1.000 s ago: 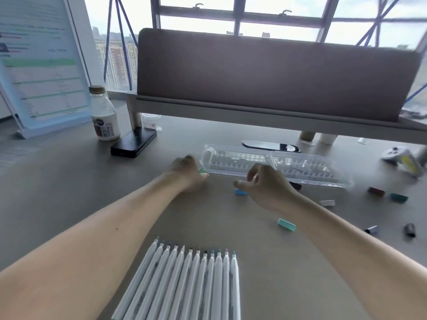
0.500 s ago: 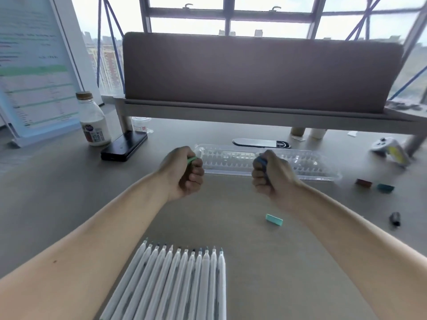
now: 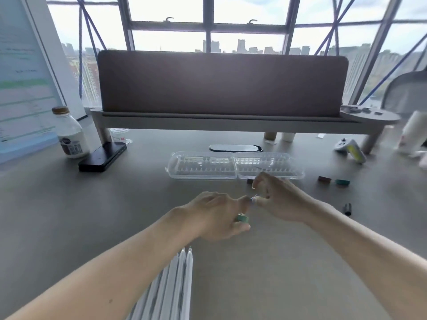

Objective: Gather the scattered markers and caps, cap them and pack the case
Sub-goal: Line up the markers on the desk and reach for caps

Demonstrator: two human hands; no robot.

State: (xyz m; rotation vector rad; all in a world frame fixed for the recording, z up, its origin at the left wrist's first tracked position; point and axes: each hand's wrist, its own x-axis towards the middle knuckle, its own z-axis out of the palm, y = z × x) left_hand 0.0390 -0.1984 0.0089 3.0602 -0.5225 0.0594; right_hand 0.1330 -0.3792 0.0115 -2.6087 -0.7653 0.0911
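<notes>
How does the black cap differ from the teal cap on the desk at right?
The black cap lies lengthwise, pointing away from the person; the teal cap lies crosswise. The teal cap sits farther back, beside a brown cap; the black cap lies nearer, alone. Both lie loose on the desk, outside the clear case.

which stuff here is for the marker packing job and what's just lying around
Job:
markers
case
green cap, held in left hand
pale cap, pinched by right hand
brown cap
teal cap
black cap

Lying about:
bottle
phone
controller
</notes>
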